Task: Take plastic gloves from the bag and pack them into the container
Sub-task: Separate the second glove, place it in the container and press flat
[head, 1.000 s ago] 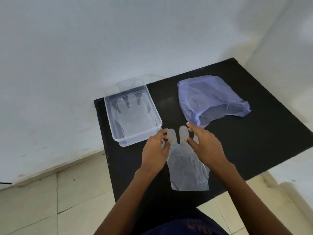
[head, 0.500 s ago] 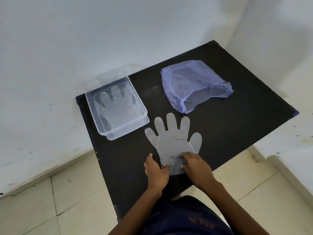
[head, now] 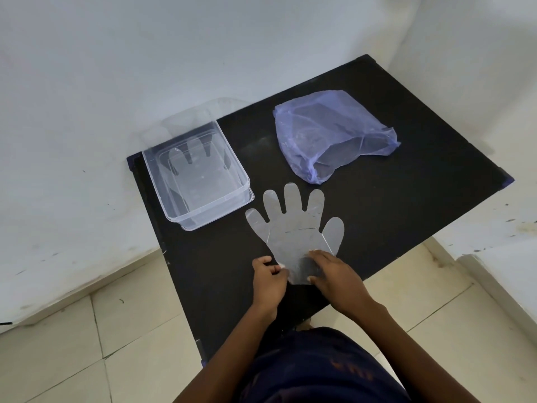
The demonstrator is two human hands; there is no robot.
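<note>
A clear plastic glove (head: 293,228) lies flat on the black table (head: 406,181), fingers spread and pointing away from me. My left hand (head: 268,279) pinches the left corner of its cuff. My right hand (head: 334,274) rests on the right side of the cuff, fingers bent over the plastic. A clear rectangular container (head: 247,181) stands at the table's back left with another glove (head: 194,167) lying flat inside. The translucent purple bag (head: 328,135) lies crumpled at the back right, its mouth facing me.
White walls close in behind and to the right of the table. Beige tiled floor (head: 72,344) lies to the left and right below. The container's left wall sits at the table's left edge. My dark clothing fills the bottom of the view.
A second ago both hands were at the glove's fingers; they slid down to the cuff, leaving the glove spread flat. In the last half second they barely moved.
</note>
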